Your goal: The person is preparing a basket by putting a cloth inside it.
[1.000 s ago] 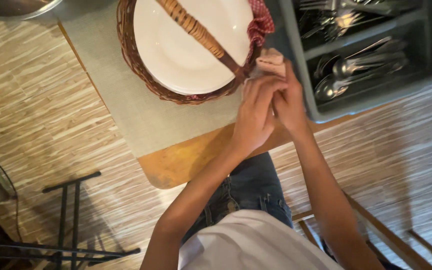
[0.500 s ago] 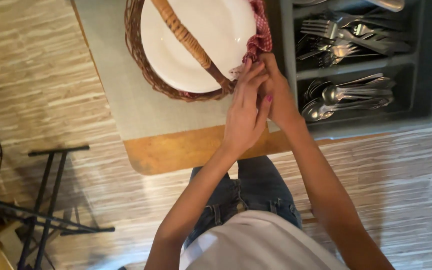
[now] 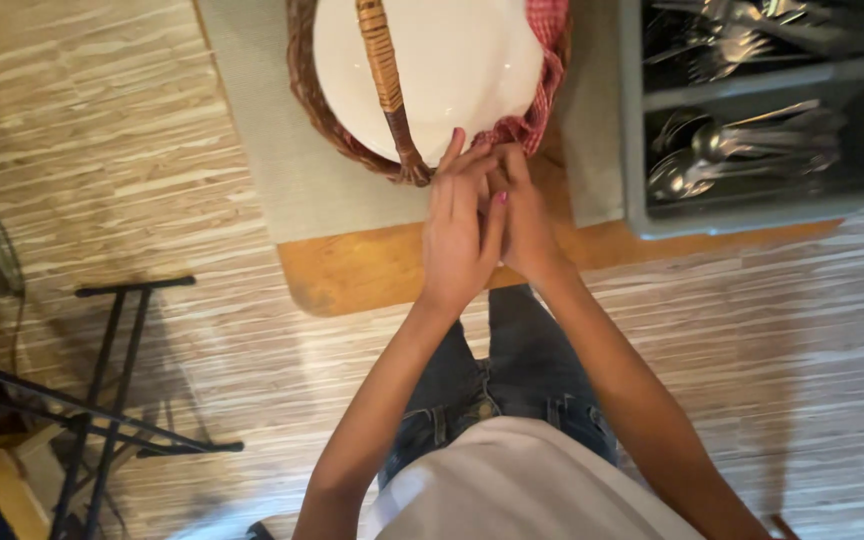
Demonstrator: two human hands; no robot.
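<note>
A round wicker basket (image 3: pixel 302 80) with a woven handle (image 3: pixel 382 70) stands on a grey mat (image 3: pixel 262 130) on a wooden table (image 3: pixel 372 270). Inside it lie a white plate (image 3: pixel 452 60) and a red checked cloth (image 3: pixel 552 30). My left hand (image 3: pixel 462 225) lies flat with its fingers stretched out, pressed over my right hand (image 3: pixel 532 215). Both sets of fingertips rest at the basket's near rim, where the cloth hangs over. My right hand is largely covered, so I cannot tell whether it holds anything.
A grey cutlery tray (image 3: pixel 732 215) sits at the right of the table, with spoons (image 3: pixel 712 160) in the near compartment and forks (image 3: pixel 732 40) behind. A black metal folding stand (image 3: pixel 112 400) is on the striped floor at lower left.
The view has shifted, so basket and tray now sit further right and higher. My joined hands have moved from the tray's corner to the basket's near rim by the handle.
</note>
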